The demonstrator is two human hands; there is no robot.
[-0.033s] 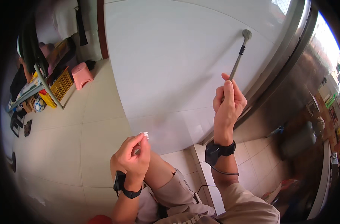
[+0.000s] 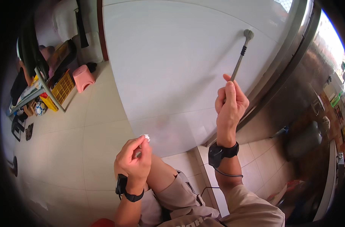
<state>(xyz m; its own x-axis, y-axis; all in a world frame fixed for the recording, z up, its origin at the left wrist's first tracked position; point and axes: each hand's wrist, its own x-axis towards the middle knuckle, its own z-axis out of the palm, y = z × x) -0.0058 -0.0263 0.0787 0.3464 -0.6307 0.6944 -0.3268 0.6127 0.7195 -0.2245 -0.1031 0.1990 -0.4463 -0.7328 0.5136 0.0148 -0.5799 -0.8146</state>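
My right hand (image 2: 232, 104) is closed around the lower end of a slim grey-green stick (image 2: 237, 68). The stick slants up to the right in front of the white wall. It has a black ringed band below a rounded, ridged head, which is near or against the wall; I cannot tell which. Lower and to the left, my left hand (image 2: 135, 157) pinches a small crumpled white piece (image 2: 146, 138) between thumb and fingertips. That piece looks like tissue, and most of it is hidden by the fingers. Both wrists wear black straps with small boxes.
Ahead stands the white tiled wall (image 2: 165, 56), with a metal door frame (image 2: 290, 72) at right. A low white step (image 2: 212, 181) lies between my legs and right arm. Farther left are a pink stool (image 2: 83, 78), a yellow crate (image 2: 62, 90) and a ball (image 2: 40, 108).
The view has shifted very slightly. The stick and right hand appear a touch farther left; both hands keep their grips.
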